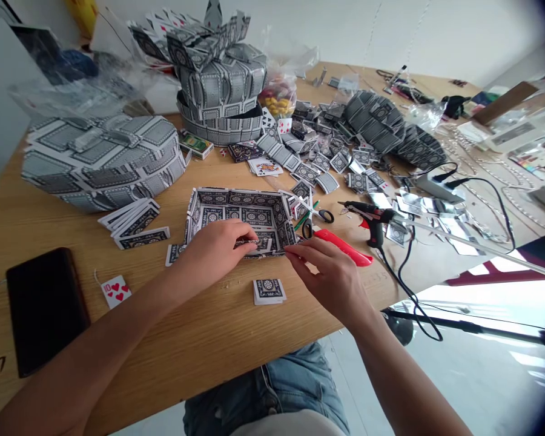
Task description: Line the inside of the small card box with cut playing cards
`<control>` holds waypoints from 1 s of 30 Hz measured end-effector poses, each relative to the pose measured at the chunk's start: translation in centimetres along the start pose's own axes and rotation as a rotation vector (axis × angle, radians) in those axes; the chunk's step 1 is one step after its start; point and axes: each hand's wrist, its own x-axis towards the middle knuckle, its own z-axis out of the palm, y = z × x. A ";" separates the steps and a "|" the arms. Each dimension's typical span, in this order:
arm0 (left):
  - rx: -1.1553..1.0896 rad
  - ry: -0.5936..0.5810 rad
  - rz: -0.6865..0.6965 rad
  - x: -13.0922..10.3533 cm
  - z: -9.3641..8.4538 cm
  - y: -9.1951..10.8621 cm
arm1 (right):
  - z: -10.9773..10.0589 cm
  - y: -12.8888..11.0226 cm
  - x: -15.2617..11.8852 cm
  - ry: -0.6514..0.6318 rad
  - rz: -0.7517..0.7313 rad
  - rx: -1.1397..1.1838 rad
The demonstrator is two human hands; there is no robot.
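Note:
An open rectangular box made of playing cards [239,198], with dark patterned backs showing, rests on the table in front of me. My left hand [222,245] reaches over its near wall, thumb and fingers pinched together at that wall; the exact grip is partly hidden. At the near right corner, the fingertips of my right hand [329,272] close on the box's edge. A folded card [269,289] lies just in front of the box. Several folded cards [134,221] are spread to its left, and another card [173,254] shows beside the near left corner.
Right of the box lie scissors [320,214], a red tool or sheath [343,247] and a corded glue gun [370,218]. A dark tablet or phone [46,310] sits left. Larger card-made baskets [104,160] and loose folded cards [327,181] occupy the back.

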 end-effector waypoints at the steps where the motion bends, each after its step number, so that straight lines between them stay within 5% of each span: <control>1: -0.007 0.016 -0.016 0.0 -0.2 0.1 | 0.0 0.1 0.0 -0.012 0.002 -0.009; 15: -0.514 -0.031 -0.166 0.7 -0.3 -1.2 | 0.0 0.3 0.2 -0.020 -0.007 -0.024; 20: -0.608 -0.064 -0.202 0.4 -0.5 -0.5 | -0.2 -0.9 0.5 0.064 0.012 0.111; 30: -0.923 0.035 -0.204 -1.8 1.6 1.6 | -0.1 -3.8 0.4 -0.037 0.194 0.407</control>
